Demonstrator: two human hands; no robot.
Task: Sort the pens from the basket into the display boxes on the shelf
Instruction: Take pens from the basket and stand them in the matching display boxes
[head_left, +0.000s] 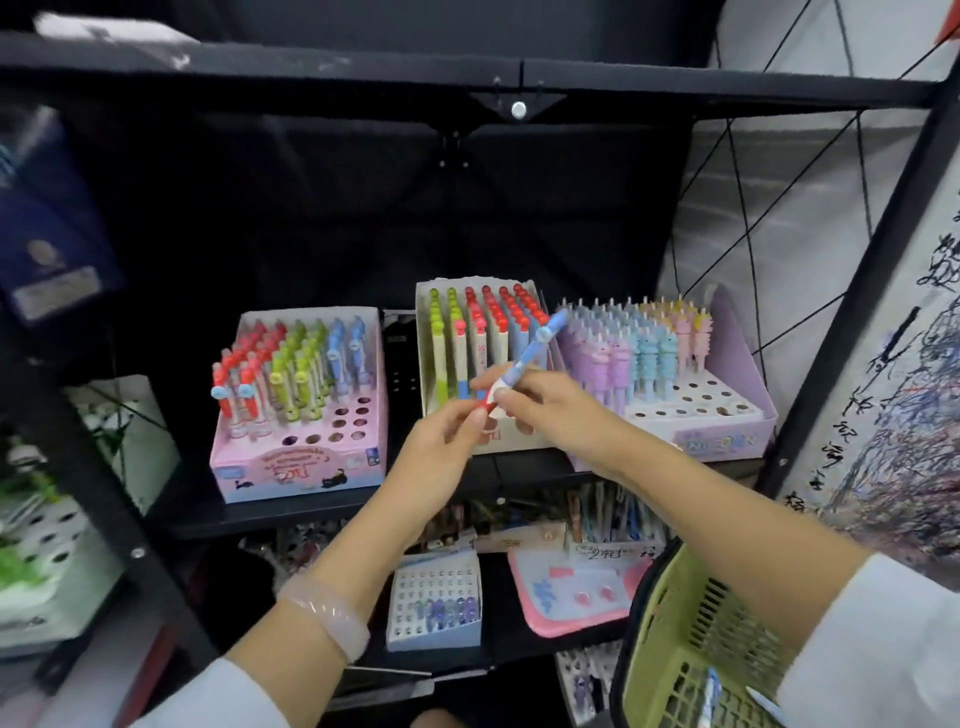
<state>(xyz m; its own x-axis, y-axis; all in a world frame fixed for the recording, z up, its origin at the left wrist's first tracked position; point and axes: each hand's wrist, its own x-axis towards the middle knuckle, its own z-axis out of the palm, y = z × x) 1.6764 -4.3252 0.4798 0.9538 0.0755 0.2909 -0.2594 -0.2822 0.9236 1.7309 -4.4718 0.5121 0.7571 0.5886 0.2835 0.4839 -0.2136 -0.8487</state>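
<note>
Both hands' fingertips (501, 396) pinching blue pen (524, 358).

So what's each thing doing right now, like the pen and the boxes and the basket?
Blue pen: held tilted, pinched by both hands.
Left hand: pinching the pen's lower tip.
Right hand: gripping the pen.
Pink display box: partly filled, front holes empty.
Middle display box: nearly full.
Purple display box: front holes empty.
Green basket: pens inside.

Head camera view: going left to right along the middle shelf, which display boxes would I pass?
Pink box of red, green and blue pens → white box of green and red pens, behind the hands → lilac box of purple, blue and pink pens.
</note>
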